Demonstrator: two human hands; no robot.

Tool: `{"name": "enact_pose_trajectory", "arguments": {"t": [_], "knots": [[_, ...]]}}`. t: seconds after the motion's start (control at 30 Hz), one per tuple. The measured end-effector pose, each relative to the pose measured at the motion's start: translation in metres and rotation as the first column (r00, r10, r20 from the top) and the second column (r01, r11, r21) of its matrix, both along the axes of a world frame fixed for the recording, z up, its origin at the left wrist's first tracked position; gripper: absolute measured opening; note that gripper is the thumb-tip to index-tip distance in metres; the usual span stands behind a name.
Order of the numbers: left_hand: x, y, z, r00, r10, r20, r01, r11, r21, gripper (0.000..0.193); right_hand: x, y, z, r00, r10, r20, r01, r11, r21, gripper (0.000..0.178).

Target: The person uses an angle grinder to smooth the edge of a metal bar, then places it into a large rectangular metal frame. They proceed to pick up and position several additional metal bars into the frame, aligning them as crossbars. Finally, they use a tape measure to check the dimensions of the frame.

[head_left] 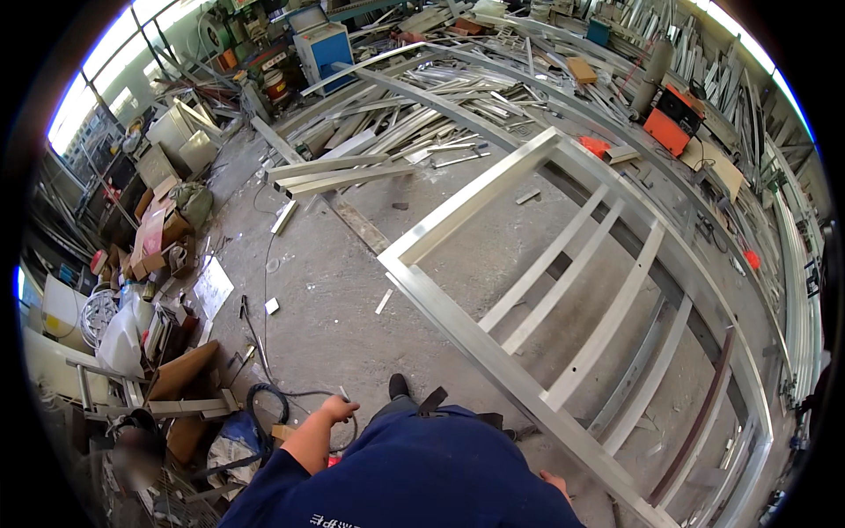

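Note:
My left hand (337, 409) is closed, with its fingers curled, in front of my left side. A thin dark cable (304, 392) runs up to it and shows again just below it; I cannot make out whether the fingers grip it. At the lower edge, my right hand (554, 482) shows only in part beside my dark blue top, its fingers mostly hidden. Nearest to that hand is a large silver metal frame (466, 321) with several crossbars (607, 308), reaching from the middle of the floor to the lower right. One bar (700, 422) is dark reddish brown.
Long metal profiles (422, 114) lie heaped at the back. An orange-and-black machine (673, 119) and a grey gas cylinder (651, 75) stand back right. A blue-and-white cabinet (324, 53) is farther off. Cardboard boxes (163, 233) and a thick black hose (264, 414) crowd the left.

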State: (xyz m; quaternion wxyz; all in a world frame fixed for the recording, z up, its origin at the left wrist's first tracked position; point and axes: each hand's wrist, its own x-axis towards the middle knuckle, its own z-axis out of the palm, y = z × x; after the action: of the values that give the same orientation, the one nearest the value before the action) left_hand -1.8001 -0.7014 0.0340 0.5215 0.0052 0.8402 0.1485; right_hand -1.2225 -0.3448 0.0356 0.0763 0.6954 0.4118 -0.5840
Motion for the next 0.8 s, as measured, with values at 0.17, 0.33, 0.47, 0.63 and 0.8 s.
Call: {"name": "enact_pose_trajectory", "arguments": {"t": [0.17, 0.33, 0.47, 0.63, 0.8], "knots": [[-0.099, -0.04, -0.008, 0.997, 0.023, -0.071, -0.019, 0.998, 0.06, 0.046, -0.143, -0.009, 0.047, 0.999, 0.042, 0.02, -0.042, 0.998, -0.043, 0.042], [-0.204, -0.052, 0.01, 0.982, -0.016, -0.188, 0.031, 0.997, 0.072, 0.046, -0.255, -0.008, 0.04, 0.984, 0.156, -0.087, -0.16, 0.986, -0.046, 0.039], [-0.278, -0.024, 0.026, 0.977, 0.119, -0.179, -0.086, 0.98, 0.181, 0.044, -0.321, 0.012, 0.033, 0.982, 0.177, -0.073, -0.18, 0.983, -0.038, 0.033], [-0.356, -0.001, 0.041, 0.96, 0.23, -0.161, -0.193, 0.957, 0.215, 0.044, -0.427, 0.057, 0.024, 0.939, 0.335, 0.08, -0.312, 0.925, -0.215, 0.038], [-0.443, 0.03, 0.059, 0.93, 0.304, -0.205, -0.257, 0.94, 0.225, 0.042, -0.529, 0.072, -0.028, 0.864, 0.504, -0.009, -0.47, 0.799, -0.374, 0.055]]}}
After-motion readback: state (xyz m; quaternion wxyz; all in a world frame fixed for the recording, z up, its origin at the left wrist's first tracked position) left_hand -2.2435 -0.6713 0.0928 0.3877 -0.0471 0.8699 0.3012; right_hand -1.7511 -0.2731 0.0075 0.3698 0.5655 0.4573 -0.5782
